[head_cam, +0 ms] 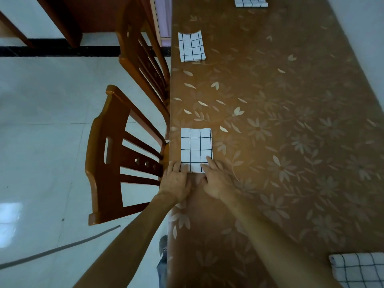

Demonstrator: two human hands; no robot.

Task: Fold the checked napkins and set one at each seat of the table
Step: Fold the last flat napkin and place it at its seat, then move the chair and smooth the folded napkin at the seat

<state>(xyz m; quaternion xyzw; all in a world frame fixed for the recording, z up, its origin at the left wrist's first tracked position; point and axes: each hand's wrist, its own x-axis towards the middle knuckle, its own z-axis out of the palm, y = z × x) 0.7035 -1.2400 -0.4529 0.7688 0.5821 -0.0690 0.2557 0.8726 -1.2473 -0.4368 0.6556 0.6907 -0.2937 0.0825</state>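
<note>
A folded white napkin with black checks lies flat near the left edge of the brown flowered table, in front of the nearer wooden chair. My left hand rests with straight fingers on the napkin's near left corner. My right hand presses flat fingers on its near right corner. A second folded napkin lies further along the same edge, by the farther chair. A third folded napkin sits at the far end. More checked cloth lies at the near right.
Both chairs stand tucked against the table's left side on a pale tiled floor. A white wall runs close along the table's right edge. A foot in a shoe shows below the table edge.
</note>
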